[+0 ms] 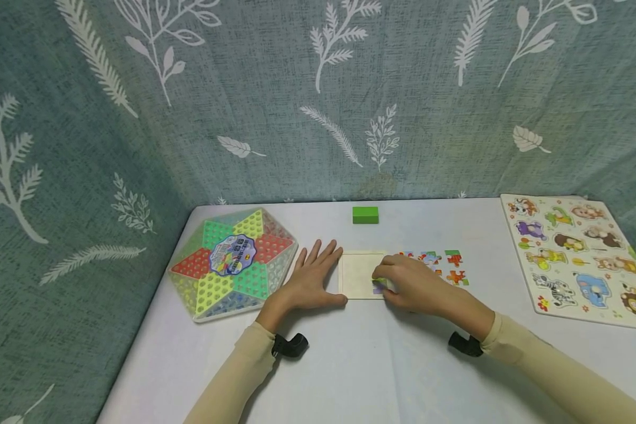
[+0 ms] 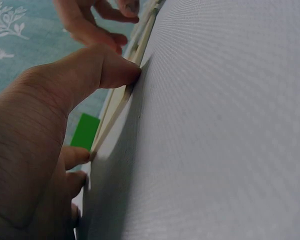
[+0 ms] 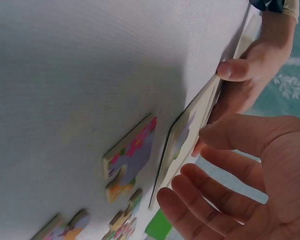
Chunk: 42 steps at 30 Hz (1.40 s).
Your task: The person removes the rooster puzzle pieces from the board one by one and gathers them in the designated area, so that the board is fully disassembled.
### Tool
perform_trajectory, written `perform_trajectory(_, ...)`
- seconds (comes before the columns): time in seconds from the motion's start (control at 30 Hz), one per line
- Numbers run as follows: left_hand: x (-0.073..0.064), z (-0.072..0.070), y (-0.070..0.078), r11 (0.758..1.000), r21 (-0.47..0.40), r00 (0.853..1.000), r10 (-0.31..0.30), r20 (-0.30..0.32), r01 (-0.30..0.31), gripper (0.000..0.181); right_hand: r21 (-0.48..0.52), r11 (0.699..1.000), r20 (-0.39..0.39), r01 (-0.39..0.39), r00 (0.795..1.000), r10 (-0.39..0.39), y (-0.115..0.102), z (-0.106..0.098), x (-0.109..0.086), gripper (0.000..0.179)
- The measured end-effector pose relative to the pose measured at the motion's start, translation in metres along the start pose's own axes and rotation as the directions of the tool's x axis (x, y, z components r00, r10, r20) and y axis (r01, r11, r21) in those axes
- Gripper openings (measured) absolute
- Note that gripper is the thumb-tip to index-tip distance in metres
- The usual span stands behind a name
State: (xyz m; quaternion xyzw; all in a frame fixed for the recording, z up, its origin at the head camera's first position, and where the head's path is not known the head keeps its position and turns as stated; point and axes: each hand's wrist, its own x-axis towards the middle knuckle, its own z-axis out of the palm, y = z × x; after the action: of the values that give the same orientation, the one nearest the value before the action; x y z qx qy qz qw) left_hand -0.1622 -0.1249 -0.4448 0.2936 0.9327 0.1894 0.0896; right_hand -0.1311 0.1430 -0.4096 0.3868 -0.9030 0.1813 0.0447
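Observation:
A shallow pale wooden puzzle tray [image 1: 361, 277] lies flat in front of me. My left hand [image 1: 310, 282] rests at its left side, fingers spread, thumb on the near left corner. Over the tray's right end my right hand [image 1: 413, 282] bends its fingers and thumb about a purple and green puzzle piece [image 3: 182, 137]. That piece lies low in the tray, partly covered by the hand in the head view. Just right of the tray are several loose jigsaw pieces [image 1: 454, 277], one purple with pink flowers [image 3: 137, 150].
Behind the tray sits a green block [image 1: 365, 215]. A hexagonal Chinese checkers box [image 1: 259, 274] is to the left. An animal puzzle board [image 1: 575, 268] lies at the far right. Patterned green cloth [image 1: 275, 106] hangs behind the white table [image 1: 344, 371].

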Motion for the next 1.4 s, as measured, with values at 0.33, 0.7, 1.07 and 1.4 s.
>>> perform_trajectory(0.33,0.000,0.000,0.000,1.000,0.003,1.000,-0.006,0.005,0.006,0.109,0.014,1.000,0.042,-0.005,0.999,0.005,-0.003,0.007,0.009,0.019)
perform_trajectory(0.7,0.000,-0.001,0.000,1.000,-0.014,1.000,-0.005,0.011,0.005,0.109,0.050,0.999,0.066,-0.021,0.998,0.017,0.000,0.009,0.014,0.023)
perform_trajectory(1.07,-0.001,0.000,0.000,1.000,-0.009,1.000,-0.007,0.001,0.007,0.109,0.042,0.998,0.079,-0.050,0.996,0.047,-0.004,0.006,0.016,0.020)
perform_trajectory(1.4,0.000,0.001,0.000,1.000,0.002,1.000,-0.016,0.011,0.016,0.110,0.031,0.997,0.032,-0.076,0.997,0.075,-0.003,0.009,0.011,0.022)
